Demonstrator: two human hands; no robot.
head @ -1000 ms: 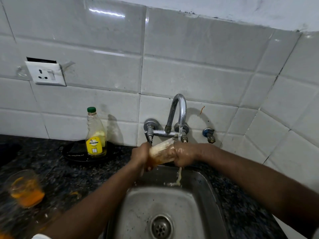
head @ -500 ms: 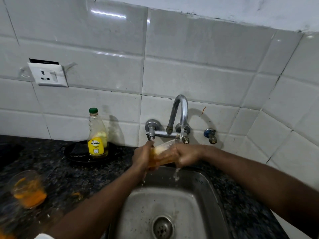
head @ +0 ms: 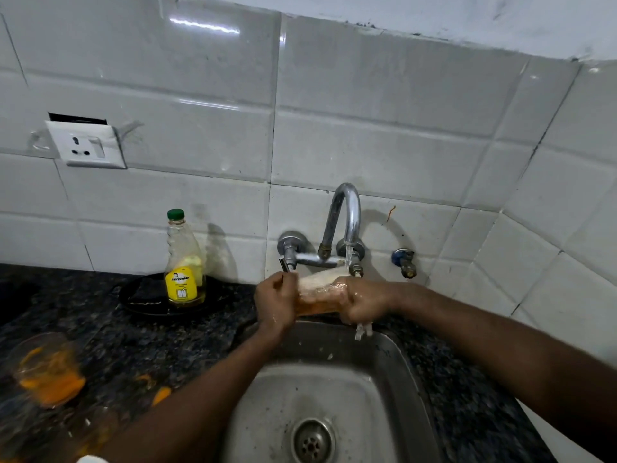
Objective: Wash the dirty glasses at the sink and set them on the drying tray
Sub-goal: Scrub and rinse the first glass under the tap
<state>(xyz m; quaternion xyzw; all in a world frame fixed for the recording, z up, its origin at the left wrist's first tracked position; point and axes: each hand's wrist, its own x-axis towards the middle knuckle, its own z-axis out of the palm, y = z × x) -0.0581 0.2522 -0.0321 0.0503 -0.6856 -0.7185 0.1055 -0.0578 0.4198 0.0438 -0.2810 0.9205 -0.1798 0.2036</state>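
A clear glass with orange-tinted water lies tilted on its side under the running tap, above the back edge of the steel sink. My left hand grips its base end. My right hand curls round its mouth end, and water runs off it into the sink. A second dirty glass with orange residue stands on the dark counter at the far left, blurred.
A dish soap bottle with a green cap stands on a black plate left of the tap. Orange spills mark the granite counter. A wall socket sits on the white tiles. The drain lies below.
The glass stays under the tap in both hands, shifting slightly. The stream falling from my right hand into the sink has thinned to a short dribble.
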